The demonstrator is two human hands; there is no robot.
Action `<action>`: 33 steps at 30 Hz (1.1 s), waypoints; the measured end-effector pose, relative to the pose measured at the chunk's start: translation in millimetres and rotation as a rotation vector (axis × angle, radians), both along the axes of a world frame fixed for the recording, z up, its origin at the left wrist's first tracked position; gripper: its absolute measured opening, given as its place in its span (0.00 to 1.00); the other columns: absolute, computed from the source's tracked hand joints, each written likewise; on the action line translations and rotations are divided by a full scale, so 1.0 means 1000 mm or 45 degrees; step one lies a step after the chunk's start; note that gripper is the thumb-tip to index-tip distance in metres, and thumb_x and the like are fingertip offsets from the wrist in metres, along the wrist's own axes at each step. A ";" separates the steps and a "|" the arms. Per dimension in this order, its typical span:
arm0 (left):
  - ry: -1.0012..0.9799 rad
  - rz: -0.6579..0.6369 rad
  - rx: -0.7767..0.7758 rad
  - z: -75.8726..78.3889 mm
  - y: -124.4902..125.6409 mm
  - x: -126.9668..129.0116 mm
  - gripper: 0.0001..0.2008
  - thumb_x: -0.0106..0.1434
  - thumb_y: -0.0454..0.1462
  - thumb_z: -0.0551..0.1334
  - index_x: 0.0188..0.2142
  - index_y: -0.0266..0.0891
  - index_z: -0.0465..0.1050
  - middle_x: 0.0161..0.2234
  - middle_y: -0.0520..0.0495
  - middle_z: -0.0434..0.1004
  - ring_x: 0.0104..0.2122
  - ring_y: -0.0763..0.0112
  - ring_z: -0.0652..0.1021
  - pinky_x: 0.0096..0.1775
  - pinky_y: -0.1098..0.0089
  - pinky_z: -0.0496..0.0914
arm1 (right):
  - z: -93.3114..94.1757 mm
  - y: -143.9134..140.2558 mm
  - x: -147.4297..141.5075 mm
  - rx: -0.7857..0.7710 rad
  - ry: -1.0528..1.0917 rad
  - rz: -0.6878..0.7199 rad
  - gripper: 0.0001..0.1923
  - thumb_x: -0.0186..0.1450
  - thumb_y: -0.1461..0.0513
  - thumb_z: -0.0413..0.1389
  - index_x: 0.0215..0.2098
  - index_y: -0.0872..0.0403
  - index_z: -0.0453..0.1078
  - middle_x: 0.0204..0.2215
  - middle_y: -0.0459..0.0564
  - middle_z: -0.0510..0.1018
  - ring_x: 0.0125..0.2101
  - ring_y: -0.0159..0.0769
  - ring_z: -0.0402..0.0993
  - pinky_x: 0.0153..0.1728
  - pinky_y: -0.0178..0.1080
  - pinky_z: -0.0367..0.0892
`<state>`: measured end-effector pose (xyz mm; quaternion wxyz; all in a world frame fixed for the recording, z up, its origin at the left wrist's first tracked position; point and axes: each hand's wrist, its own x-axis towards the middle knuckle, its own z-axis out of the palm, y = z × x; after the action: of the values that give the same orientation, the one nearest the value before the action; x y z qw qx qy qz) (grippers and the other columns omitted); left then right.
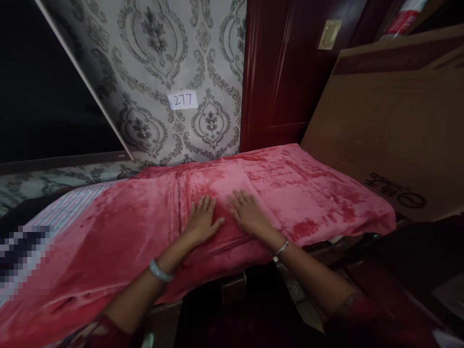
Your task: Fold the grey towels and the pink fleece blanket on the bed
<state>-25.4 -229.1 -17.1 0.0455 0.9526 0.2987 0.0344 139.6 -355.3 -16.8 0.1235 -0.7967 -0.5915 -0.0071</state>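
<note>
A plush pinkish-red blanket [308,193] is spread over a long surface, with a folded layer lying at its middle. My left hand [202,222] rests flat on the folded part, fingers apart and thumb stretched to the right. Just to its right, my right hand [248,212] lies palm down on the same fold, its fingers spread and slightly blurred. Neither hand grips the cloth. A band circles my left wrist, and a thin bracelet is on my right wrist.
A large cardboard box [384,130] stands at the right end of the blanket. Behind are a patterned wall with a paper [183,100] marked 277 and a dark red door [279,67]. A black screen [54,92] is at the left, above a checked cloth [74,205].
</note>
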 end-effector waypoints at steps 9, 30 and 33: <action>0.073 -0.041 0.066 -0.026 -0.040 -0.021 0.36 0.70 0.53 0.51 0.72 0.41 0.49 0.73 0.37 0.42 0.72 0.50 0.45 0.68 0.42 0.43 | -0.030 -0.035 0.006 -0.136 -0.025 -0.003 0.32 0.74 0.49 0.43 0.73 0.50 0.50 0.73 0.50 0.46 0.72 0.46 0.39 0.69 0.56 0.41; -0.155 -0.038 -0.250 0.040 0.063 -0.001 0.32 0.70 0.46 0.51 0.69 0.35 0.55 0.70 0.36 0.54 0.70 0.58 0.56 0.68 0.56 0.52 | 0.036 0.087 0.037 -0.090 -0.014 0.032 0.31 0.74 0.54 0.43 0.73 0.54 0.49 0.72 0.59 0.46 0.71 0.49 0.43 0.66 0.57 0.48; -0.159 0.152 -0.141 0.048 0.105 0.025 0.31 0.70 0.41 0.50 0.69 0.30 0.54 0.71 0.32 0.51 0.71 0.55 0.53 0.68 0.52 0.52 | 0.041 0.131 0.028 -0.128 0.036 0.072 0.31 0.74 0.55 0.43 0.73 0.54 0.49 0.72 0.59 0.46 0.71 0.48 0.43 0.66 0.56 0.47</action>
<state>-0.7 -123.8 30.8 0.1144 0.9252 0.3529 0.0799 167.4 -223.8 24.4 0.0918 -0.7849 -0.6117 0.0376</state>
